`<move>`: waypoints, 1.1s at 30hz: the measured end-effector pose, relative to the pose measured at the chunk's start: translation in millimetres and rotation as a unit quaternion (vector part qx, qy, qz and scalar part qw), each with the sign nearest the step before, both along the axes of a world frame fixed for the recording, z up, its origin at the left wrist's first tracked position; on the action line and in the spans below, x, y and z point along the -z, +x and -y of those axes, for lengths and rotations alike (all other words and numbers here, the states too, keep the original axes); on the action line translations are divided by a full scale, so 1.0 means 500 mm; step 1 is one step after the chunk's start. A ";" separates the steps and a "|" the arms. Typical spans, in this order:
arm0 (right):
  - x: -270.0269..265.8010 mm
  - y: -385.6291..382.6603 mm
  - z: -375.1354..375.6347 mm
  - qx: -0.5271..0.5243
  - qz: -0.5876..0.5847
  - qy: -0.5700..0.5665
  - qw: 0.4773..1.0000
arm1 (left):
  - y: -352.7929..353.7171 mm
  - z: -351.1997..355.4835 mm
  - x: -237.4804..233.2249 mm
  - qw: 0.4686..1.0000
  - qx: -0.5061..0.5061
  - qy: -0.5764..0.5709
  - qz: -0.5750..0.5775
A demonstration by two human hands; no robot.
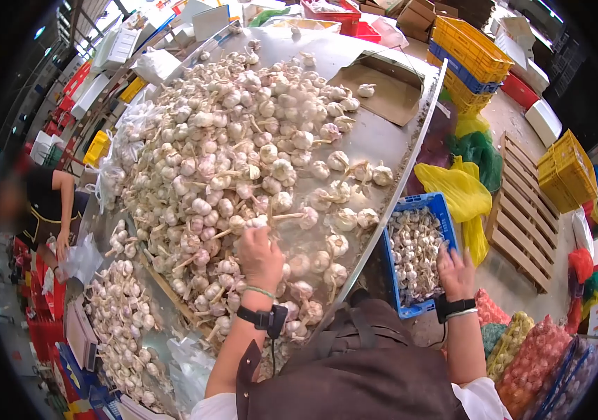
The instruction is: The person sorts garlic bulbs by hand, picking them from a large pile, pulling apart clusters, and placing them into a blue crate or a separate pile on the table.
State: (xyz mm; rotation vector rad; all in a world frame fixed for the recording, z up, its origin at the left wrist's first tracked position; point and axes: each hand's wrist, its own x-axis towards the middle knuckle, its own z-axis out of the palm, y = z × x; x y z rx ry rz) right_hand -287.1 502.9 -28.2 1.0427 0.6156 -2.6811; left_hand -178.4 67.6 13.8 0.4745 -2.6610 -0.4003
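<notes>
A large heap of garlic bulbs with dried stems covers much of the metal table. My left hand is at the near side of the heap, fingers curled against a pale bulb at their tips. To the right, my right hand is held palm up with its fingers apart, at the right edge of a blue crate. Small garlic pieces fill that crate. Nothing shows in my right palm.
A cardboard tray lies on the table's far right. Yellow netting, a wooden pallet and yellow crates stand right. Filled mesh bags are near right. Another person handles a plastic bag at left.
</notes>
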 end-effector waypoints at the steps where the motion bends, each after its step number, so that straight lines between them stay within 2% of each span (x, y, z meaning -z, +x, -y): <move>1: -0.031 -0.023 0.037 -0.064 -0.089 0.002 0.994 | -0.006 0.019 -0.001 0.998 -0.057 -0.007 -0.007; 2: -0.063 -0.043 0.082 -0.128 -0.179 0.004 0.976 | -0.011 0.039 0.000 0.993 -0.113 -0.013 -0.015; 4: -0.175 -0.059 0.218 -0.260 -0.255 0.124 0.923 | -0.017 0.073 0.019 0.994 -0.105 -0.034 0.017; 5: -0.215 -0.065 0.284 -0.357 -0.270 0.204 0.871 | -0.022 0.087 0.032 0.996 -0.076 0.014 0.051; 6: -0.241 -0.069 0.341 -0.447 -0.281 0.280 0.802 | -0.024 0.097 0.037 0.993 -0.046 0.063 0.083; 8: -0.191 -0.094 0.435 -0.554 -0.456 0.386 0.579 | -0.013 0.097 0.027 0.996 -0.033 0.060 0.057; 9: -0.199 -0.090 0.481 -0.563 -0.493 0.473 0.465 | -0.002 0.095 0.021 0.982 -0.043 0.181 -0.013; 10: -0.205 -0.086 0.523 -0.559 -0.518 0.550 0.342 | 0.012 0.096 0.017 0.950 -0.052 0.297 -0.083; 11: -0.207 -0.087 0.557 -0.559 -0.522 0.548 0.339 | 0.031 0.098 0.004 0.895 -0.047 0.417 -0.148; 12: -0.204 -0.088 0.588 -0.575 -0.534 0.568 0.248 | 0.060 0.102 -0.012 0.772 -0.066 0.606 -0.183; 13: -0.196 -0.088 0.612 -0.585 -0.543 0.583 0.154 | 0.087 0.110 -0.032 0.668 -0.046 0.706 -0.232; 14: -0.174 -0.090 0.630 -0.587 -0.547 0.578 0.149 | 0.112 0.119 -0.050 0.548 -0.025 0.789 -0.277; 15: -0.149 -0.093 0.647 -0.596 -0.526 0.590 0.145 | 0.134 0.120 -0.077 0.468 -0.070 0.825 -0.308; 16: -0.126 -0.096 0.660 -0.604 -0.503 0.602 0.142 | 0.155 0.136 -0.066 0.441 -0.082 0.833 -0.324; 18: -0.133 -0.096 0.682 -0.616 -0.503 0.592 0.132 | 0.181 0.185 0.000 0.520 -0.066 0.804 -0.281; 19: -0.151 -0.095 0.689 -0.616 -0.500 0.591 0.145 | 0.173 0.190 -0.004 0.518 -0.069 0.803 -0.285; 20: -0.159 -0.096 0.696 -0.617 -0.496 0.591 0.156 | 0.152 0.190 -0.015 0.702 -0.108 0.691 -0.135; 21: -0.153 -0.102 0.699 -0.620 -0.496 0.590 0.150 | 0.130 0.186 -0.021 0.834 -0.140 0.533 0.028; 22: -0.142 -0.111 0.696 -0.610 -0.521 0.580 0.142 | 0.108 0.173 -0.018 0.830 -0.145 0.538 0.026; 23: -0.135 -0.120 0.692 -0.601 -0.544 0.569 0.134 | 0.084 0.153 -0.013 0.930 -0.074 0.360 0.007; 24: -0.131 -0.130 0.689 -0.607 -0.543 0.567 0.126 | 0.062 0.136 -0.007 0.986 -0.001 0.165 -0.010; 25: -0.134 -0.141 0.686 -0.657 -0.477 0.539 0.223 | 0.045 0.126 -0.001 0.985 -0.007 0.173 -0.010; 26: -0.133 -0.155 0.681 -0.695 -0.402 0.505 0.316 | 0.028 0.118 0.003 0.983 0.022 0.144 0.108; 27: -0.105 -0.164 0.658 -0.685 -0.414 0.402 0.444 | 0.012 0.113 0.007 0.966 0.053 0.113 0.225; 28: -0.109 -0.171 0.650 -0.689 -0.413 0.402 0.439 | -0.003 0.105 0.004 0.966 0.049 0.119 0.224; 29: -0.123 -0.174 0.645 -0.698 -0.332 0.246 0.585 | -0.015 0.096 -0.003 0.952 0.020 0.137 0.273; 30: -0.130 -0.178 0.639 -0.669 -0.232 0.077 0.702 | -0.022 0.096 -0.005 0.934 -0.009 0.153 0.321; 31: -0.130 -0.185 0.628 -0.644 -0.206 -0.048 0.735 | -0.026 0.103 -0.001 0.933 -0.011 0.156 0.323; 32: -0.121 -0.187 0.634 -0.646 -0.204 -0.049 0.734 | -0.029 0.112 0.004 0.931 -0.004 0.171 0.322; 33: -0.109 -0.190 0.644 -0.629 -0.190 -0.100 0.747 | -0.028 0.118 0.007 0.929 0.003 0.185 0.319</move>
